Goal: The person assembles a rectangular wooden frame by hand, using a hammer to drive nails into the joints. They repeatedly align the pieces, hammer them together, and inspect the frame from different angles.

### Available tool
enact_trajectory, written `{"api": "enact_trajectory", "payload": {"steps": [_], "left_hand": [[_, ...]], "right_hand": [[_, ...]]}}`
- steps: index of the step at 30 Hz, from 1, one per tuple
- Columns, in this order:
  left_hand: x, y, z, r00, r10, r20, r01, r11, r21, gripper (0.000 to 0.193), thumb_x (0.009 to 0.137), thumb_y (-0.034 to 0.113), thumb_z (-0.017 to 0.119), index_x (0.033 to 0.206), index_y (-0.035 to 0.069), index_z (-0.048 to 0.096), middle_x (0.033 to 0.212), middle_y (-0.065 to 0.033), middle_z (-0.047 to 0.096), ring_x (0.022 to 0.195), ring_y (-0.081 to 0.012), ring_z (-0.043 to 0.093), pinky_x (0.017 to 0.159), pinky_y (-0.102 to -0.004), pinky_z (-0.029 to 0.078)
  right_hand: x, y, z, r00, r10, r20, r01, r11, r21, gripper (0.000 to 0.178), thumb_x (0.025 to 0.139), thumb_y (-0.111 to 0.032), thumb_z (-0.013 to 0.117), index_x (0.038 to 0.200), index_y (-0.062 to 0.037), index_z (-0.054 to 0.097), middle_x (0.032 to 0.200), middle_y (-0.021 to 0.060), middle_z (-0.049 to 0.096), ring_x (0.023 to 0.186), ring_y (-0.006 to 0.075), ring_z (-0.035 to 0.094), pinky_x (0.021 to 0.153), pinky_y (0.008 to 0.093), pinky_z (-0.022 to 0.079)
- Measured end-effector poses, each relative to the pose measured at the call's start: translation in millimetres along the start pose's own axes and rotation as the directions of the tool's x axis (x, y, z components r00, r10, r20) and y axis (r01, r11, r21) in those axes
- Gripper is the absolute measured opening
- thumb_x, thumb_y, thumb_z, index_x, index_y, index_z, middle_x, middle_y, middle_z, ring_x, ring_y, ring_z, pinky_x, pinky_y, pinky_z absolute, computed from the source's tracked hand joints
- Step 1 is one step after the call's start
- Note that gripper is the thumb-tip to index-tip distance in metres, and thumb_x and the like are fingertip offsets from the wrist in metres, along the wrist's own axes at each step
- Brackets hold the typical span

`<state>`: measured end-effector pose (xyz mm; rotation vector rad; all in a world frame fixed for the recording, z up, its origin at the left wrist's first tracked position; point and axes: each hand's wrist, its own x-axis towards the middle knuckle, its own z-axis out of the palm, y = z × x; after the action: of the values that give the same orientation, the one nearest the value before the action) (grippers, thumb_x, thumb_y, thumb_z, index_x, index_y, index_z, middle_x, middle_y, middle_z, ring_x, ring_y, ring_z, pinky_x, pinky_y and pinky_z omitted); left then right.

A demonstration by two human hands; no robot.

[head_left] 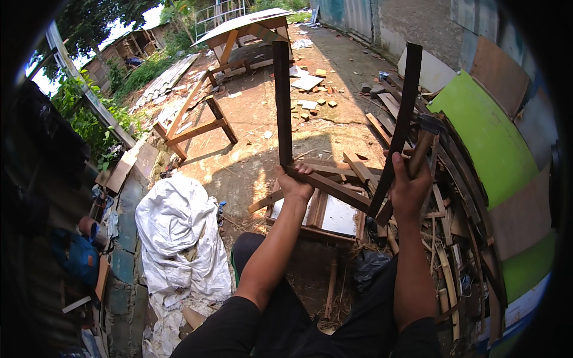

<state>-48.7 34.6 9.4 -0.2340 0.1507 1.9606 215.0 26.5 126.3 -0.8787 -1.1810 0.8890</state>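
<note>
A dark wooden leg frame (282,101), two posts joined by a crossbar low down, stands upright in front of me. My left hand (296,182) is closed around it where the left post meets the crossbar. Beside the right post, my right hand (412,186) grips the wooden handle of a hammer (424,146), its metal head pointing up. Whether the right fingers also touch that post, I cannot tell. Below the crossbar lies a shallow wooden box-like piece (316,232) with white panels, partly hidden by the frame.
A crumpled white sack (179,221) lies at my left. A second wooden leg frame (200,132) stands farther off, before a white-topped table (245,28). Scrap wood strips (444,262) and a green panel (483,134) crowd the right. Small wood blocks (321,73) litter the ground ahead.
</note>
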Motion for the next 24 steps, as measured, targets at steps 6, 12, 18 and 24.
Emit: {"api": "enact_trajectory", "payload": {"steps": [6,12,18,24], "left_hand": [[0,2,3,0.998,0.044,0.052,-0.047,0.998,0.053,0.064,0.107,0.066,0.034,0.101,0.006,0.055,0.071,-0.0032,0.039,0.062,-0.0175,0.041,0.057,-0.0334,0.039],[3,7,-5,0.995,0.032,0.097,-0.038,0.998,0.056,0.067,0.107,0.066,0.031,0.101,0.005,0.057,0.071,-0.0036,0.040,0.062,-0.0176,0.041,0.058,-0.0337,0.039],[2,13,-5,0.989,0.042,0.140,-0.050,0.997,0.056,0.068,0.106,0.067,0.032,0.101,0.004,0.057,0.071,-0.0038,0.041,0.062,-0.0176,0.042,0.059,-0.0333,0.040],[-4,8,4,0.989,0.058,0.138,-0.059,0.998,0.006,0.059,0.102,0.063,0.051,0.102,0.004,0.057,0.075,-0.0032,0.043,0.066,-0.0176,0.044,0.061,-0.0329,0.042]], "right_hand": [[-2,5,5,0.998,-0.067,-0.018,0.067,0.998,-0.002,0.029,0.097,-0.021,0.075,0.111,0.0008,0.062,0.091,0.0071,0.070,0.081,0.0110,0.067,0.070,0.0255,0.052],[-5,1,7,0.998,-0.046,-0.050,0.044,0.998,-0.050,0.028,0.098,-0.022,0.075,0.109,0.0010,0.063,0.090,0.0063,0.069,0.081,0.0104,0.066,0.072,0.0261,0.052],[-8,2,12,0.997,-0.067,-0.044,0.064,0.996,-0.056,0.030,0.098,-0.024,0.074,0.110,0.0014,0.063,0.091,0.0063,0.069,0.081,0.0105,0.065,0.073,0.0260,0.051],[-4,1,9,0.999,-0.004,-0.046,0.005,1.000,0.017,0.028,0.100,-0.024,0.072,0.107,0.0008,0.063,0.087,0.0062,0.071,0.063,0.0050,0.059,0.052,0.0221,0.043]]}}
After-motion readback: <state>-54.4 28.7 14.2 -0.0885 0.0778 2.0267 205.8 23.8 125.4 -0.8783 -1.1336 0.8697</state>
